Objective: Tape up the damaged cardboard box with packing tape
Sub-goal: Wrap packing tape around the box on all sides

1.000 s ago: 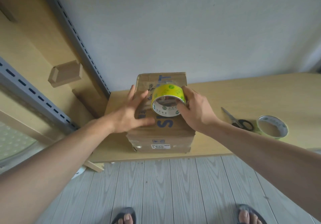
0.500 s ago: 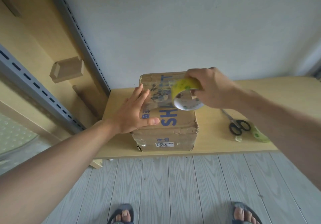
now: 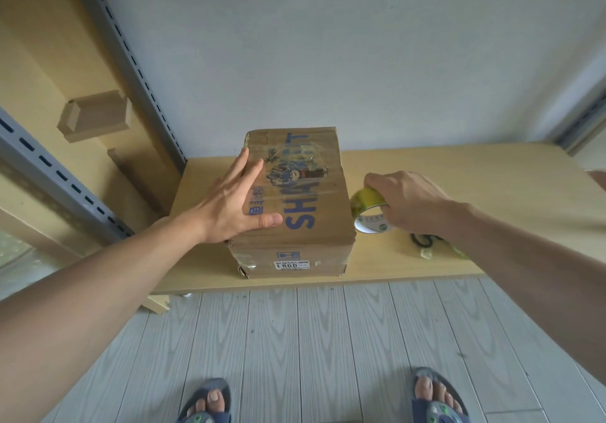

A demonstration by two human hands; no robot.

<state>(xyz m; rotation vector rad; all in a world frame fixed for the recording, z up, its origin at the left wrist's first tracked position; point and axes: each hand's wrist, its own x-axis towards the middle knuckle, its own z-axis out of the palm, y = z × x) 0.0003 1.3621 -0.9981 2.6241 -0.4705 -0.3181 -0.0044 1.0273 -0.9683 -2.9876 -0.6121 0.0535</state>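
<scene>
A brown cardboard box (image 3: 314, 193) stands on the near edge of a pale wooden table (image 3: 475, 176), left of the table's middle. It has blue lettering and a cartoon print on top and a small white label on its near face. Shiny clear tape lies over the top, wrinkled at the far end.

The left hand (image 3: 229, 206) lies flat on the left part of the top, fingers straight and spread, thumb pointing right. The right hand (image 3: 410, 203) grips a yellow-green tape roll (image 3: 365, 204) just beside the box's right side, low over the table, fingers curled over the roll's rim.

Half a second ago the right hand held the roll above the far right of the top; it has since come down past the right edge. A second ago the roll was on the top itself. The left hand has stayed pressed in nearly the same spot.

Black scissor handles (image 3: 423, 240) and a small scrap of tape (image 3: 426, 253) lie on the table to the right, partly hidden by the right forearm.

A plain pale grey wall (image 3: 328, 45) rises behind the table. On the left are a grey slotted metal upright (image 3: 131, 61) and tan panels, with a small cardboard piece (image 3: 95, 116) against one of them. Grey plank flooring (image 3: 295, 340) fills the near part, where the person's feet in blue sandals (image 3: 206, 403) show at the bottom edge
</scene>
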